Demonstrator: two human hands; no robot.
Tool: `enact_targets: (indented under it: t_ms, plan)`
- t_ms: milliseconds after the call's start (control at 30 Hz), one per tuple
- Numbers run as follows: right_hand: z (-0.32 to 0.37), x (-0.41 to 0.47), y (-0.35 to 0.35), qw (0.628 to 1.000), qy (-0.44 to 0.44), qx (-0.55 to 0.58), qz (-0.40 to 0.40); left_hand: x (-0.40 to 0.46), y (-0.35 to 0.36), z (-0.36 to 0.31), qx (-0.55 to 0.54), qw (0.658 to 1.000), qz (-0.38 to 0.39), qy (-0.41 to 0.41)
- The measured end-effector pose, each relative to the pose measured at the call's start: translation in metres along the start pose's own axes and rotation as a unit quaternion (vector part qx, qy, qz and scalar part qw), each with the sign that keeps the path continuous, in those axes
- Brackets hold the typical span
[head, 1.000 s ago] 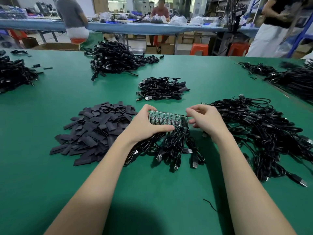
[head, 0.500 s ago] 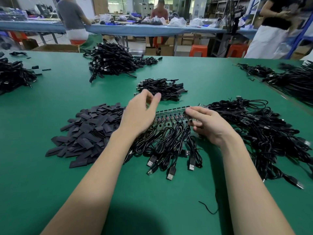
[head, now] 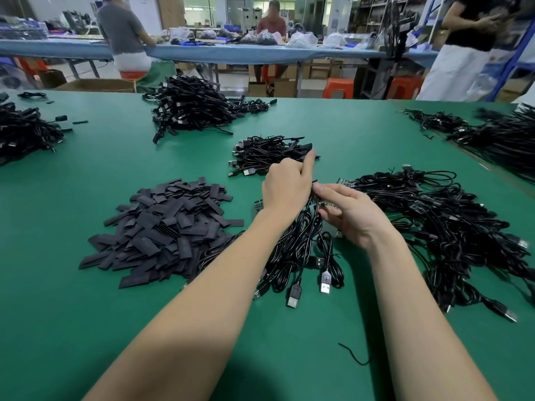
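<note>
A strip of small green circuit boards (head: 257, 204) lies on the green table (head: 86, 328), with a bundle of black USB cables (head: 298, 256) running from it toward me. My left hand (head: 286, 189) is curled over the top of the strip with its index finger raised, and its thumb is hidden. Thumb and forefinger of my right hand (head: 350, 215) pinch a thin black cable where it joins the strip. The two hands' fingertips meet there at a small black piece.
A heap of flat black sleeves (head: 165, 230) lies to the left and a large tangle of cables (head: 451, 227) to the right. Smaller cable piles (head: 269, 154) (head: 191, 107) lie behind, and more sit at both table edges. People work at a far blue table.
My left hand let go of the strip's left end, lifted, and came down over its middle. My right hand slid left along the strip to meet it. The cable bundle shifted toward me.
</note>
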State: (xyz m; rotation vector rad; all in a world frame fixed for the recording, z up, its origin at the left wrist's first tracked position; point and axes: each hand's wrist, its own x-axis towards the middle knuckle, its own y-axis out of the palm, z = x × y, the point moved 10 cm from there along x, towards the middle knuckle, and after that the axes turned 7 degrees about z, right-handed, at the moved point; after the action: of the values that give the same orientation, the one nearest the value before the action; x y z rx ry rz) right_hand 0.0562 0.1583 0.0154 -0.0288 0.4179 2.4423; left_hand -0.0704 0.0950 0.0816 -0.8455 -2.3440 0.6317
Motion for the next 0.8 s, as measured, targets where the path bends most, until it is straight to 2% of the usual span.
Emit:
enact_targets:
  t_ms: [200, 467, 600, 700, 800]
  plan:
    - [-0.003, 0.001, 0.002, 1.0, 0.007, 0.028, -0.011, -0.003, -0.002, -0.001, -0.051, 0.998, -0.017, 0.018]
    - [-0.014, -0.006, 0.008, 0.991, 0.08, 0.102, -0.027, -0.006, -0.006, 0.005, -0.151, 0.987, -0.038, 0.025]
    - [0.008, -0.012, -0.003, 0.995, 0.048, 0.087, -0.021, -0.001, 0.003, 0.005, -0.092, 0.995, 0.043, 0.012]
    - [0.02, -0.011, -0.003, 0.997, 0.021, 0.066, -0.02, -0.005, -0.01, -0.006, -0.035, 0.996, 0.03, 0.071]
    - [0.023, -0.006, 0.016, 0.999, 0.005, 0.04, -0.003, -0.016, -0.028, 0.0, -0.15, 0.987, 0.006, 0.065]
